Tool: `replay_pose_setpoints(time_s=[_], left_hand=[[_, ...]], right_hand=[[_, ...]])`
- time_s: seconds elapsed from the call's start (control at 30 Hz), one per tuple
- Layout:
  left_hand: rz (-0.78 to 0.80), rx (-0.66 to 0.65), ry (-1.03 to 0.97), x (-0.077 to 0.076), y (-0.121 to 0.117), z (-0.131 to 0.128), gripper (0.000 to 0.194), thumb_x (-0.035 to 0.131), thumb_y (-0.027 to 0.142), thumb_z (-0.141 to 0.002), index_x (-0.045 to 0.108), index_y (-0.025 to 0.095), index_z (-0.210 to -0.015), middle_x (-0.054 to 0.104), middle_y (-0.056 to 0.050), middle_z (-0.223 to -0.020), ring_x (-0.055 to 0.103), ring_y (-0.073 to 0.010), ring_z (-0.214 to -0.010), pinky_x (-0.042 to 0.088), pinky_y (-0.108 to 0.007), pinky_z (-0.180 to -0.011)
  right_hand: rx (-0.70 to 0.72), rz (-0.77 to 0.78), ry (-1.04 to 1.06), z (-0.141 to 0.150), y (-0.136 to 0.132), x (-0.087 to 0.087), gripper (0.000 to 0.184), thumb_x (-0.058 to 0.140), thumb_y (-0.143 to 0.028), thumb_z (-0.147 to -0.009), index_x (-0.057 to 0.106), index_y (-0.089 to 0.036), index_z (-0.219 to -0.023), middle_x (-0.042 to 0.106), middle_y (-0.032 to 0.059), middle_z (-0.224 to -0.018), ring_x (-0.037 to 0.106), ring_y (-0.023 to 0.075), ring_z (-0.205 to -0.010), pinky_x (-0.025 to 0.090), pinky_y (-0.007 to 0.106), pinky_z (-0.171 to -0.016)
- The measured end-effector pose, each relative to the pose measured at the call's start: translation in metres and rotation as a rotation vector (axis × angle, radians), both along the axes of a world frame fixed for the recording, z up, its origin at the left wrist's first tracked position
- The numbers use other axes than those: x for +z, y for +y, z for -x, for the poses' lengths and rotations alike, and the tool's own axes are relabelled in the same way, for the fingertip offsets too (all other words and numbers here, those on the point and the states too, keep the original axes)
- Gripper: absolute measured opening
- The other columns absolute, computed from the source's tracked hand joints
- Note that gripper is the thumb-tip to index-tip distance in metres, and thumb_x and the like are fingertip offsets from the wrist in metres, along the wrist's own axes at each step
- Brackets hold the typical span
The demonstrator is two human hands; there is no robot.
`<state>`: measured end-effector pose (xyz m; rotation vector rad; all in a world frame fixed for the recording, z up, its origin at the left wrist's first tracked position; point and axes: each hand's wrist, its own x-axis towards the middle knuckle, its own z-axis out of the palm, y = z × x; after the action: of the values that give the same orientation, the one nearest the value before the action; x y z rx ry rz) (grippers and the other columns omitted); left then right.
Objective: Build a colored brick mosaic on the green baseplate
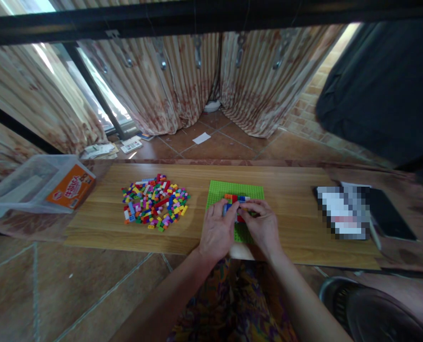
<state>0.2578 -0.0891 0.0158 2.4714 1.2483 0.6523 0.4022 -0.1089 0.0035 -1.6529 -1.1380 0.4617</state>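
Inward | left hand (pixel 216 231), right hand (pixel 264 225) angled over green baseplate (pixel 220 190) | each grip unclear

- Label (pixel 70 186) on the bin (pixel 29 205), far left of the left hand (pixel 218 230): large white characters on orange, too blurred to read.
- Card (pixel 131 145) on the floor (pixel 229 149), beyond and left of the left hand: dark print, too small to read.

dim overall — bright glare upper left
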Motion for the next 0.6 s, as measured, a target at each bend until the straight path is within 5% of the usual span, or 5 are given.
replay_pose_setpoints(time_s=[0.23,0.6], left_hand=[[-0.131,-0.001,0.276,0.003,-0.004,-0.003,0.050,0.039,0.018,-0.093,0.045,0.023,-0.143,0.049,-0.016,-0.139,0.050,-0.0300,-0.118,0.043,-0.049,-0.098],[-0.227,-0.074,0.433,0.009,-0.005,-0.013,0.050,0.030,0.010,-0.092,0.047,0.010,-0.139,0.054,-0.018,-0.136,0.051,-0.0285,-0.118,0.038,-0.053,-0.105]], right_hand=[[0.020,-0.028,0.079,-0.005,0.000,-0.002,0.024,0.068,-0.040,-0.076,0.076,-0.021,-0.087,0.067,0.0061,-0.094,0.062,0.0186,-0.085,0.050,0.035,-0.079],[-0.009,-0.042,0.102,-0.006,0.005,-0.010,0.027,0.062,-0.043,-0.081,0.074,-0.019,-0.085,0.069,0.0070,-0.092,0.064,0.0201,-0.088,0.050,0.037,-0.084]])
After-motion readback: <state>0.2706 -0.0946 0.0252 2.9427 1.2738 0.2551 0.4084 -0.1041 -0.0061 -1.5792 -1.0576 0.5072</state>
